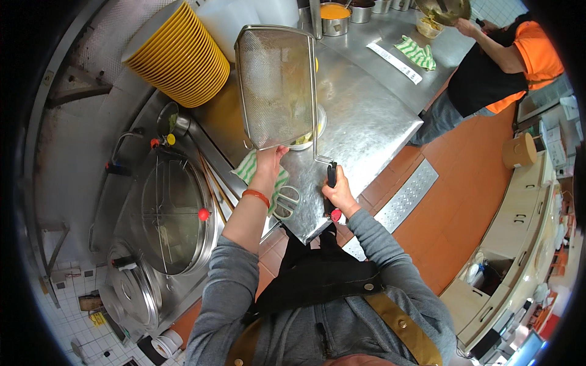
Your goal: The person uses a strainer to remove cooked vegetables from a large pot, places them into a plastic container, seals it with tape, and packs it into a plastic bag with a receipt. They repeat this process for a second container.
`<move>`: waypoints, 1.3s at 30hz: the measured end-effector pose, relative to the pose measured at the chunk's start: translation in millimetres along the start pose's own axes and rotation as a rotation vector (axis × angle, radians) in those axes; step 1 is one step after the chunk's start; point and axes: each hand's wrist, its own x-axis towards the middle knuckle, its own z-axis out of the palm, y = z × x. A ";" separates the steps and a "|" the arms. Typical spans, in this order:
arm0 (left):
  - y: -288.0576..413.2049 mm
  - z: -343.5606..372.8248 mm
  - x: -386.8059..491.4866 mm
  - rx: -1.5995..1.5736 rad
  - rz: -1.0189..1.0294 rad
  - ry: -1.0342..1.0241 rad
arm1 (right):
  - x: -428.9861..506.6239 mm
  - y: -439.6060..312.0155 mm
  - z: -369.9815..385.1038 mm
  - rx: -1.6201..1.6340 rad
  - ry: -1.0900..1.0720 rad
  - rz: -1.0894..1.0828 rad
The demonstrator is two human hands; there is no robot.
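Note:
A wire-mesh strainer basket [277,87] with a metal frame is raised above the steel table [361,119]. My right hand [339,186] grips its black handle [332,174]. My left hand [271,159] is at the basket's lower edge; the mesh hides part of it, and whether it touches the frame I cannot tell. Behind the basket, partly covered, a white bowl [322,123] holds pale yellow-green food. Under my left forearm lie a green-and-white striped cloth [247,167] and scissors with pale handles [287,201].
Stacked yellow-rimmed bowls [183,59] stand at the back left. On the left is a round cooking vat [171,215] with wire dividers, long sticks [213,183] beside it. Metal pots, one with orange sauce [335,11], line the back. A co-worker [494,68] holds a metal bowl [444,10] at right.

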 end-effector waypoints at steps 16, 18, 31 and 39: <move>0.6 -27.0 -6.0 -0.080 -0.031 -0.078 | 21.5 -33.2 0.5 0.125 -0.032 -0.054; 4.0 -30.1 -9.5 -0.086 -0.047 -0.097 | 18.9 -39.6 -0.8 0.187 -0.061 -0.003; 58.7 -32.5 -30.8 0.448 0.379 0.039 | 5.3 -105.6 -22.5 0.613 -0.223 -0.038; 134.2 91.9 -85.3 1.146 1.409 -0.083 | -10.3 -128.8 -31.4 0.661 -0.265 -0.085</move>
